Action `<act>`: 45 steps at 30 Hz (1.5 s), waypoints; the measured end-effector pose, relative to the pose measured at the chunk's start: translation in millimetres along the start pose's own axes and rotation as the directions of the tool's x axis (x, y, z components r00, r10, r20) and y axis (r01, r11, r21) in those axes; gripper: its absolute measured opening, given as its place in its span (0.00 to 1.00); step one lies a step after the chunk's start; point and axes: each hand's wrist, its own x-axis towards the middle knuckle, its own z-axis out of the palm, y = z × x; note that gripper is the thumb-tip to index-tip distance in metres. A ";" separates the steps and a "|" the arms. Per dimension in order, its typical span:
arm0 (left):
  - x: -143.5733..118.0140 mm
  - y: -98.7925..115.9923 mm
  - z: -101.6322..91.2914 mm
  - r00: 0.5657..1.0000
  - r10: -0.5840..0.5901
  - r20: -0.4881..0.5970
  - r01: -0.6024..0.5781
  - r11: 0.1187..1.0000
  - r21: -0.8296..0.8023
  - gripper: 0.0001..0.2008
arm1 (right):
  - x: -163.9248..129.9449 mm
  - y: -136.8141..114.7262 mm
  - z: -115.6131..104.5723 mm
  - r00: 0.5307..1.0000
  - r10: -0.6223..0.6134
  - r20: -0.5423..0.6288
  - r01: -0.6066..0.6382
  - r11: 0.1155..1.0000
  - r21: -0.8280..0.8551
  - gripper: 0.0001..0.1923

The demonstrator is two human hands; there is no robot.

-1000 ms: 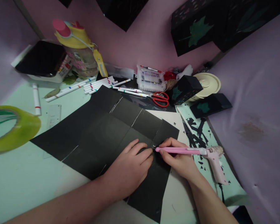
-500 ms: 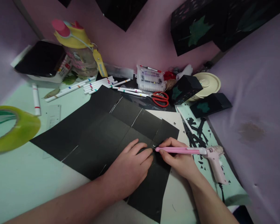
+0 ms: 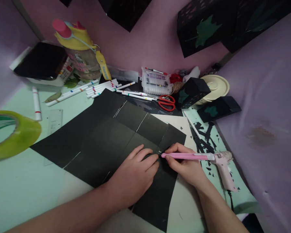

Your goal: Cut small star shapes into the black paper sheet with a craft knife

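Note:
A large sheet of black card (image 3: 94, 142) with fold lines and slits lies across the table at a slant. My left hand (image 3: 137, 174) rests palm down on it, fingers stretched out and slightly apart, holding nothing. Close to those fingertips, my right hand (image 3: 186, 165) is closed around a slim pink craft knife (image 3: 184, 156), held low like a pen. The knife's tip meets the card beside a small pale cut-out spot (image 3: 160, 152); its blade is too small to make out. Beneath the card is a white board (image 3: 188, 207).
A pink glue gun (image 3: 225, 174) and black scraps (image 3: 205, 144) lie at right. Red scissors (image 3: 166, 103), markers (image 3: 103, 88) and a clear case (image 3: 156, 83) line the back. A yellow tape roll (image 3: 26, 134) sits left, and a bottle (image 3: 82, 58) stands behind.
Both hands and the knife keep almost the same place on the card. The view has shifted very slightly.

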 end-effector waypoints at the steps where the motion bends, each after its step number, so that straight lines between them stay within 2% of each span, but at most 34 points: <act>1: 0.1 0.0 0.0 1.000 -0.002 0.002 0.002 1.000 0.000 0.12 | 0.1 -0.3 0.1 1.000 -0.001 -0.001 0.001 1.000 0.000 0.03; 21: 0.0 -0.7 1.6 1.000 0.008 -0.028 -0.008 1.000 -0.018 0.11 | 0.7 -1.5 3.6 0.997 -0.034 -0.075 0.032 0.999 -0.032 0.04; 45: 1.4 0.4 -0.4 1.000 0.001 -0.023 -0.002 1.000 -0.031 0.11 | -0.9 1.7 3.2 0.997 -0.067 -0.030 0.067 0.998 0.010 0.01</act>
